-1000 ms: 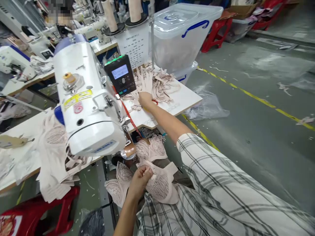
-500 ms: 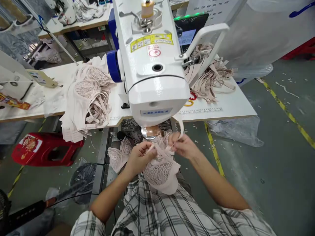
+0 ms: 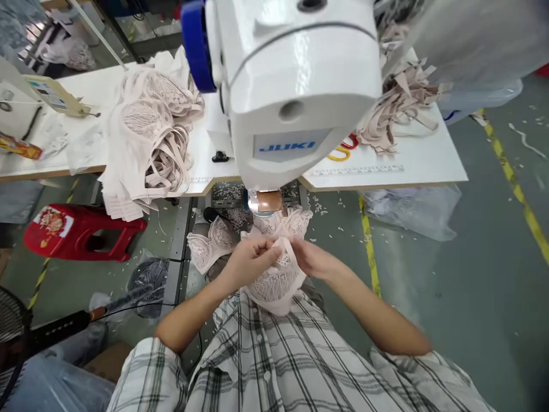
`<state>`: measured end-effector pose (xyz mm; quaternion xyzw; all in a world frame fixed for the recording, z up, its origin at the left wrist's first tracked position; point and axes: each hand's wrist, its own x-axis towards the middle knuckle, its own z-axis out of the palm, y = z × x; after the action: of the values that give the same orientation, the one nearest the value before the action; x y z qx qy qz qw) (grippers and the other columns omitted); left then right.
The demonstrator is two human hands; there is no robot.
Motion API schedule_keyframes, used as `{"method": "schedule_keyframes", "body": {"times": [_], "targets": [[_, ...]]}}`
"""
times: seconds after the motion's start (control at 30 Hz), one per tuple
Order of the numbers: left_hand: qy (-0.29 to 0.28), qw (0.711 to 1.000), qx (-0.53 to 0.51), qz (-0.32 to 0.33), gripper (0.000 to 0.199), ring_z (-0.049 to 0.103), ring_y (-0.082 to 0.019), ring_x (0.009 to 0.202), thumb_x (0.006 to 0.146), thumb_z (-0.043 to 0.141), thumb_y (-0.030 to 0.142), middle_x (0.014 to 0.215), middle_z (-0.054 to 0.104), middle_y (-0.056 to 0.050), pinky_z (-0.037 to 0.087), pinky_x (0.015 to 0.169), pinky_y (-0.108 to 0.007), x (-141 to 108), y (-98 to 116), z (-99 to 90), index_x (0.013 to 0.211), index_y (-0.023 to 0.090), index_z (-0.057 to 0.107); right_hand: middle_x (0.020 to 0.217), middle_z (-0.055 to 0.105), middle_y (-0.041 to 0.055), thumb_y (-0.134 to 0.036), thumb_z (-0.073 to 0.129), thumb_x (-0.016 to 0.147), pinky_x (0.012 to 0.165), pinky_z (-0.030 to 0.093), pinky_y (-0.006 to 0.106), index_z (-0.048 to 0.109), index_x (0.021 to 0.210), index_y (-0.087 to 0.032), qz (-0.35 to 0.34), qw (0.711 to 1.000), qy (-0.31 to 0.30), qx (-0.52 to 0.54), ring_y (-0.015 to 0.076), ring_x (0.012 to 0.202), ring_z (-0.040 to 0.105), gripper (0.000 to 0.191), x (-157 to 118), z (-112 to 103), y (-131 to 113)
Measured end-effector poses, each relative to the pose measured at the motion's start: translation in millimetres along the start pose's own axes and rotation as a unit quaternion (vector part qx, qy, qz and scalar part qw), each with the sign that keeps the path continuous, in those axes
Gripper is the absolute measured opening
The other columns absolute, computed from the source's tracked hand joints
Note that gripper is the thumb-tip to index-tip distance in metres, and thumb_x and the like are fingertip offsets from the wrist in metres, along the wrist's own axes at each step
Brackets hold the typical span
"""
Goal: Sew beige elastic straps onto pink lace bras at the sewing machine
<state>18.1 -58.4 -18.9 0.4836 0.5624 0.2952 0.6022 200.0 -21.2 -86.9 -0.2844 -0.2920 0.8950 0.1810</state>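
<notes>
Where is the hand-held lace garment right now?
Below centre in the head view, the lace garment is pinched in the left hand, the right hand beside it, in front of the sewing machine.

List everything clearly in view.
sewing machine: one, mostly white, top centre
worktable: one, white, under machine
bra pile: one, pale pink, table left
strap pile: one, beige, table right
loop handles: two, red and yellow, table right
stool: one, red, floor left
fan: one, black, lower left
plastic bags: several, clear, floor
lace bra: one, pale pink, at hands
other bras: count unclear, pale pink, nearby
checked shirt: one, white, bottom
left hand, right hand: two, bare, centre
</notes>
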Motion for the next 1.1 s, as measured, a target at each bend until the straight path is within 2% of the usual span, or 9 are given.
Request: {"method": "schedule_keyframes", "body": {"times": [0.17,0.23,0.37,0.47,0.6,0.7,0.8,0.93,1.1], "targets": [[0.058,0.998,0.018,0.013,0.031,0.048,-0.012,0.056,0.088,0.065,0.048,0.064,0.058,0.002,0.034,0.052,-0.023,3,-4,2.3,0.077,0.019,0.062,0.059,0.057,-0.0054,-0.048,0.084,0.068,0.052,0.041,0.022,0.076,0.089,-0.018,-0.129,0.967,0.216,-0.040,0.0065,0.051,0.046,0.037,1,-7,-30],[0.092,0.995,0.032,0.020,0.029,0.044,-0.011,0.054,0.088,0.065,0.048,0.063,0.056,0.003,0.032,0.050,-0.023,5,-7,-1.0,0.080,0.020,0.063,0.061,0.059,-0.0049,-0.047,0.087,0.065,0.055,0.044,0.022,0.076,0.083,-0.019,-0.179,0.952,0.248,-0.027,0.0066,0.054,0.048,0.034,-3,-13,-40],[0.132,0.982,0.119,0.058,0.025,0.044,-0.011,0.056,0.090,0.063,0.044,0.062,0.056,0.003,0.033,0.052,-0.023,7,-6,-6.1,0.081,0.020,0.065,0.096,0.074,0.0034,-0.045,0.087,0.067,0.079,0.054,0.029,0.079,0.084,-0.020,-0.127,0.982,0.123,-0.065,0.0138,0.083,0.066,0.031,-14,-11,-51],[0.126,0.974,0.174,0.070,0.025,0.046,-0.012,0.058,0.091,0.061,0.042,0.063,0.057,0.002,0.035,0.054,-0.022,7,-2,-6.5,0.081,0.020,0.065,0.115,0.073,0.0053,-0.041,0.079,0.078,0.079,0.053,0.028,0.080,0.091,-0.021,-0.133,0.974,0.074,-0.167,0.0142,0.090,0.067,0.024,-15,1,-54],[0.091,0.970,0.213,0.074,0.023,0.044,-0.011,0.055,0.091,0.059,0.038,0.059,0.052,0.004,0.034,0.053,-0.022,9,1,-10.9,0.078,0.019,0.062,0.098,0.077,0.0041,-0.039,0.071,0.087,0.079,0.052,0.028,0.080,0.098,-0.022,-0.191,0.936,0.089,-0.283,0.0158,0.088,0.067,0.021,-12,15,-56],[0.041,0.965,0.213,0.144,0.015,0.056,-0.015,0.073,0.089,0.061,0.032,0.081,0.062,-0.002,0.044,0.063,-0.024,12,-4,-12.1,0.083,0.019,0.063,0.096,0.077,0.0030,-0.034,0.072,0.087,0.085,0.053,0.029,0.081,0.095,-0.024,-0.267,0.906,0.099,-0.312,0.0170,0.093,0.069,0.016,-10,20,-53],[0.059,0.957,0.190,0.209,0.016,0.062,-0.019,0.091,0.093,0.056,0.032,0.103,0.066,-0.007,0.051,0.076,-0.029,11,-17,-3.6,0.099,0.019,0.064,0.097,0.077,0.0032,-0.034,0.073,0.086,0.083,0.055,0.029,0.080,0.094,-0.023,-0.269,0.927,0.092,-0.245,0.0172,0.090,0.070,0.015,-6,20,-53],[0.184,0.916,0.240,0.262,0.020,0.061,-0.014,0.063,0.096,0.052,0.031,0.080,0.067,-0.002,0.048,0.058,-0.024,14,-30,7.2,0.108,0.018,0.060,0.087,0.075,0.0037,-0.043,0.073,0.085,0.071,0.055,0.027,0.079,0.093,-0.020,-0.179,0.957,0.086,-0.210,0.0145,0.076,0.068,0.025,1,8,-70],[0.155,0.853,0.347,0.357,0.029,0.066,-0.012,0.058,0.098,0.051,0.020,0.074,0.074,-0.001,0.047,0.055,-0.020,30,-6,-11.5,0.123,0.019,0.065,0.072,0.067,0.0006,-0.051,0.069,0.085,0.059,0.049,0.022,0.075,0.096,-0.018,-0.183,0.943,0.139,-0.241,0.0098,0.063,0.058,0.035,17,-18,-115]]}}
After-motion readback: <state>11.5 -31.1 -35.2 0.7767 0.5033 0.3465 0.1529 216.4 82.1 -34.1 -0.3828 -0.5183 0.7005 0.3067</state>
